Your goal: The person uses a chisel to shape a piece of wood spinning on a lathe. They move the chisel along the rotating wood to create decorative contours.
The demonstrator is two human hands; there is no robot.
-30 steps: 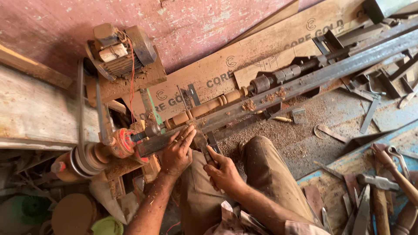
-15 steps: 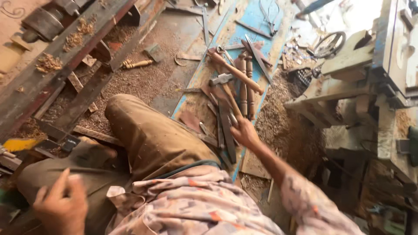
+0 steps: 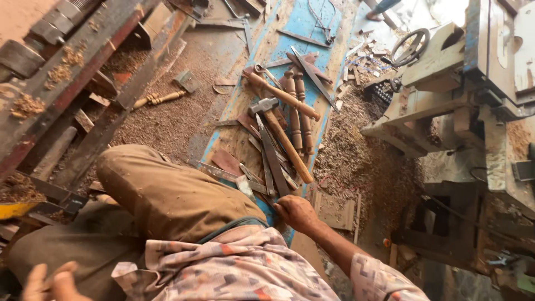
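Observation:
My right hand (image 3: 295,214) reaches down to my right, fingers curled at the near ends of several flat steel chisels (image 3: 268,159) on a blue board (image 3: 304,22). Whether it grips one is hidden. Beside the chisels lie a hammer (image 3: 264,105) with a long wooden handle and turned wooden spindles (image 3: 296,114). My left hand (image 3: 49,282) is blurred at the bottom left corner, fingers apart, holding nothing visible. My bent knee in brown trousers (image 3: 167,195) fills the middle.
A long metal lathe bed (image 3: 67,61) runs along the upper left, dusted with shavings. A small turned wooden piece (image 3: 159,99) lies on the sawdust floor. A wood-shavings heap (image 3: 356,161) and a grey machine frame (image 3: 446,83) with a wheel (image 3: 409,47) stand at right.
The view swung from the lathe and its workpiece to the tools on my right. My right hand left the lathe and moved onto the chisels; my left hand dropped low.

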